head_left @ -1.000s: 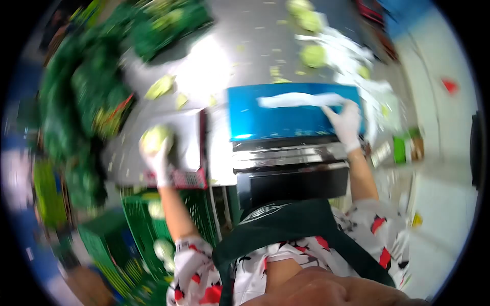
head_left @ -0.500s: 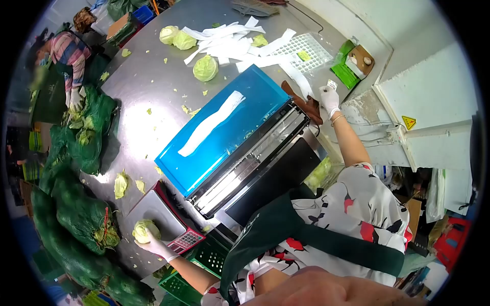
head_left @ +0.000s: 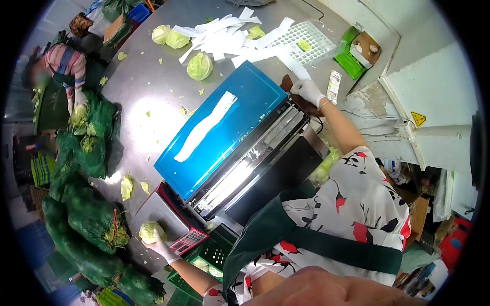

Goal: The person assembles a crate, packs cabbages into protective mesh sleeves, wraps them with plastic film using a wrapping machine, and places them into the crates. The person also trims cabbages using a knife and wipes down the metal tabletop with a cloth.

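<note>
My left hand (head_left: 161,248), in a white glove, has its fingers around a pale green cabbage (head_left: 150,231) at the near edge of the scale's metal plate (head_left: 166,214). My right hand (head_left: 307,92), also gloved, is by the far right corner of the wrapping machine (head_left: 255,155), over a brown floppy piece (head_left: 287,81). Its fingers are curled; what they hold, if anything, is hidden. A white strip (head_left: 298,69) ends close to these fingers. To the right of this hand is a printed white label strip (head_left: 333,87).
The machine's blue top (head_left: 237,115) carries one white strip. Several cabbages (head_left: 199,67), white strips (head_left: 224,38) and a pitted tray (head_left: 311,43) are on the metal table (head_left: 138,86). Green net sacks (head_left: 87,224) line the left edge, where another person (head_left: 66,64) handles cabbage.
My right hand has moved left, away from the label strip, to the brown piece at the machine's corner. My left hand stays on the cabbage. The view has shifted slightly.
</note>
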The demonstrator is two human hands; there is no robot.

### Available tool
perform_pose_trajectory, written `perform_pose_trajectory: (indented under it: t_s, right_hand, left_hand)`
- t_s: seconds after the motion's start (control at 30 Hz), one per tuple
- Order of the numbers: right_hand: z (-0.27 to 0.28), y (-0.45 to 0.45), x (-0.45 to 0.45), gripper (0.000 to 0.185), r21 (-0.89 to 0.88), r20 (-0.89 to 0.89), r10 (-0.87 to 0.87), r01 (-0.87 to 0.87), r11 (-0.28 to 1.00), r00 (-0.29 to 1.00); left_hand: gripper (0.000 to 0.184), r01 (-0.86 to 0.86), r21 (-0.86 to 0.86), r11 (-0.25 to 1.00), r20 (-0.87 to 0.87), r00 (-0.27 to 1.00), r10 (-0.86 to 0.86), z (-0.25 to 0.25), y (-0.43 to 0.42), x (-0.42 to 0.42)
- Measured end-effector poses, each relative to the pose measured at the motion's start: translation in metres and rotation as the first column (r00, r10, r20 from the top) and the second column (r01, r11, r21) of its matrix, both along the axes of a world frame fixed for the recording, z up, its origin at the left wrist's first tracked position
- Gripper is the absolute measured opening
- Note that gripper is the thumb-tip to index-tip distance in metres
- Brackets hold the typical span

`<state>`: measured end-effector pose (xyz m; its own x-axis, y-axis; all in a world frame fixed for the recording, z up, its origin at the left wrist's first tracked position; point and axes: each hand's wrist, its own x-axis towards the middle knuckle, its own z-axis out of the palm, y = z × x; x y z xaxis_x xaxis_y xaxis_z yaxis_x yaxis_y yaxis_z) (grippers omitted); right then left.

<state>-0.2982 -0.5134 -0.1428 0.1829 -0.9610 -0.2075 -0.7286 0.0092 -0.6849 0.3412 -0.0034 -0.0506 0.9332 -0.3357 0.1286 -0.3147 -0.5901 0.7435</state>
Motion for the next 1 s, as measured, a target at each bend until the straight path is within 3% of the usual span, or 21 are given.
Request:
perform_pose_trajectory:
  t_s: [0.07, 0.17, 0.27, 0.3, 0.4, 0.43, 0.47, 0.53, 0.63, 0.73, 0.8, 0.87, 0.93, 1.0]
  right_hand:
    - [0.005, -0.013, -0.013, 0.018, -0.006, 0.151, -0.008, 0.009, 1.000, 0.989]
    - [0.024, -0.035, -0.037, 0.023, -0.104, 0.236, -0.060, 0.086, 0.991, 0.970]
    - [0.086, -0.031, -0.033, 0.024, -0.252, -0.239, -0.264, 0.203, 0.946, 0.934]
    - [0.076, -0.032, -0.036, 0.021, -0.417, -0.297, -0.330, 0.190, 0.889, 0.896]
    - [0.078, -0.014, -0.010, 0.016, -0.622, -0.518, -0.329, -0.083, 0.779, 0.790]
    - [0.065, -0.012, -0.006, 0.019, -0.550, -0.426, -0.113, -0.158, 0.820, 0.898]
    - [0.051, -0.006, 0.004, 0.022, -0.501, -0.436, 0.005, -0.248, 0.829, 0.900]
    - [0.031, 0.008, 0.026, 0.021, -0.572, -0.319, 0.114, -0.287, 0.768, 0.941]
    - [-0.008, 0.007, 0.029, 0.018, -0.545, -0.542, 0.129, -0.464, 0.699, 0.831]
    - [-0.005, 0.004, 0.017, 0.018, -0.256, -0.485, 0.180, -0.335, 0.907, 0.856]
    - [0.013, 0.011, 0.010, 0.020, -0.387, -0.268, 0.003, -0.110, 0.915, 0.964]
    - [0.041, 0.017, -0.001, 0.020, -0.480, -0.328, -0.142, -0.036, 0.877, 0.934]
    - [0.051, 0.017, -0.022, 0.021, -0.472, -0.474, -0.165, -0.091, 0.877, 0.865]
    - [0.053, 0.015, -0.031, 0.019, -0.251, -0.657, -0.061, -0.141, 0.958, 0.752]
  left_hand:
    - [0.100, 0.012, -0.003, 1.000, -0.008, 1.000, -0.012, 0.001, -0.001, 0.001]
    - [0.098, 0.011, -0.004, 1.000, -0.044, 0.999, -0.011, 0.002, -0.004, 0.004]
    - [0.096, 0.035, -0.019, 0.999, -0.077, 0.996, -0.037, 0.010, -0.012, 0.001]
    - [0.096, 0.048, -0.027, 0.998, -0.081, 0.995, -0.050, 0.010, -0.012, 0.005]
    - [0.095, 0.045, -0.024, 0.999, -0.075, 0.996, -0.047, 0.010, -0.014, 0.010]
    - [0.095, 0.037, -0.018, 0.999, -0.070, 0.997, -0.039, 0.010, -0.015, 0.010]
    - [0.096, 0.035, -0.008, 0.999, -0.068, 0.997, -0.035, 0.009, -0.014, 0.011]
    - [0.096, 0.029, 0.013, 0.999, -0.062, 0.998, -0.028, 0.006, -0.011, 0.017]
    - [0.097, 0.084, -0.042, 0.996, -0.144, 0.986, -0.089, 0.011, -0.013, 0.013]
    - [0.098, 0.041, -0.040, 0.998, -0.127, 0.991, -0.046, 0.018, -0.018, 0.000]
    - [0.099, 0.031, -0.023, 0.999, -0.094, 0.995, -0.033, 0.015, -0.014, 0.003]
    - [0.099, 0.040, -0.026, 0.999, -0.073, 0.996, -0.041, 0.010, -0.011, 0.006]
    - [0.099, 0.026, -0.058, 0.998, -0.114, 0.993, -0.032, 0.011, -0.015, 0.004]
    - [0.098, -0.003, -0.055, 0.998, -0.095, 0.996, -0.002, 0.008, -0.016, 0.009]
